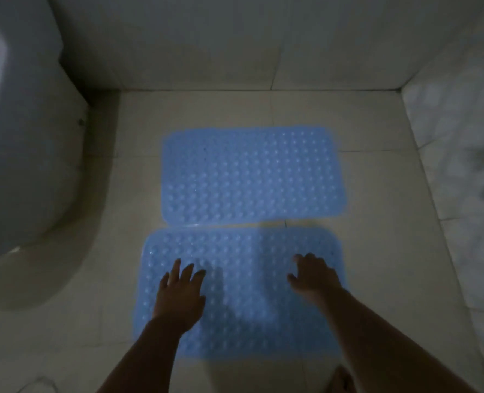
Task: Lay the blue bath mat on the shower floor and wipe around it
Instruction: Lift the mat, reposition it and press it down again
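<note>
Near blue mat [243,293] flat on shower floor [376,194], far mat [252,177] just beyond, thin gap btwn. L hand [178,293] fingers spread, pressing mat; R hand [314,275] fingers loosely bent, holding nothing. Judge: press outward to edges so it seats. Toilet base [36,194] crowds left side; no cloth in view for wiping
</note>
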`<state>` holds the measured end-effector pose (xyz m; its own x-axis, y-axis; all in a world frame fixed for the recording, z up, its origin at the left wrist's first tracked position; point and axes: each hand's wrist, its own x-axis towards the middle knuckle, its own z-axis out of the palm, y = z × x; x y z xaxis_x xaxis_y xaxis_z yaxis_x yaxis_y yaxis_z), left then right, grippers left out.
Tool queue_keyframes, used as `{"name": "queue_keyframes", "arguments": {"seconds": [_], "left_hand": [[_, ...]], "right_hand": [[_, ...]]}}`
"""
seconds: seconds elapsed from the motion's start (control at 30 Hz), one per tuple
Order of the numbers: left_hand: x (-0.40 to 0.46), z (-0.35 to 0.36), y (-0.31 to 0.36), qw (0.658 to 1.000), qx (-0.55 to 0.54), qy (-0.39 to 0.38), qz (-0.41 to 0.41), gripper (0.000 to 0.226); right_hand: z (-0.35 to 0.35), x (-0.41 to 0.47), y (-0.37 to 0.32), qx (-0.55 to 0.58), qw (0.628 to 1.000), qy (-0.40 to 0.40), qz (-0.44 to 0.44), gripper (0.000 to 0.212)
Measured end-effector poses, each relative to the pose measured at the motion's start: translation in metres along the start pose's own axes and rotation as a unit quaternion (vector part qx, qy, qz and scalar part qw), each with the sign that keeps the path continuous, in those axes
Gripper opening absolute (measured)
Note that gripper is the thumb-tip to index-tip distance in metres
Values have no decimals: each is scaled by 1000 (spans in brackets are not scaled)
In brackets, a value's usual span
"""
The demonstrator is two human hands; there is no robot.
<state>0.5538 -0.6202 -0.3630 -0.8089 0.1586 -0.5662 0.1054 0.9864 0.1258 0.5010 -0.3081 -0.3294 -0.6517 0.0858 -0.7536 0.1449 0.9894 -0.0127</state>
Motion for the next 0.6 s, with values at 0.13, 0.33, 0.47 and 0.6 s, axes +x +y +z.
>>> {"name": "queue_keyframes", "arguments": {"seconds": [0.13, 0.33, 0.47, 0.6], "left_hand": [[54, 67, -5, 999, 15, 38, 7, 74], [140, 148, 1, 992, 15, 116, 43, 85], [151, 181, 25, 987, 4, 156, 22, 97], [151, 197, 25, 980, 3, 199, 22, 95]], "right_hand": [[69, 67, -7, 55, 998, 22, 32, 77], [151, 166, 12, 157, 964, 147, 155, 127], [177, 195, 31, 172, 947, 228, 150, 121], [189, 203, 30, 168, 934, 270, 161, 118]]}}
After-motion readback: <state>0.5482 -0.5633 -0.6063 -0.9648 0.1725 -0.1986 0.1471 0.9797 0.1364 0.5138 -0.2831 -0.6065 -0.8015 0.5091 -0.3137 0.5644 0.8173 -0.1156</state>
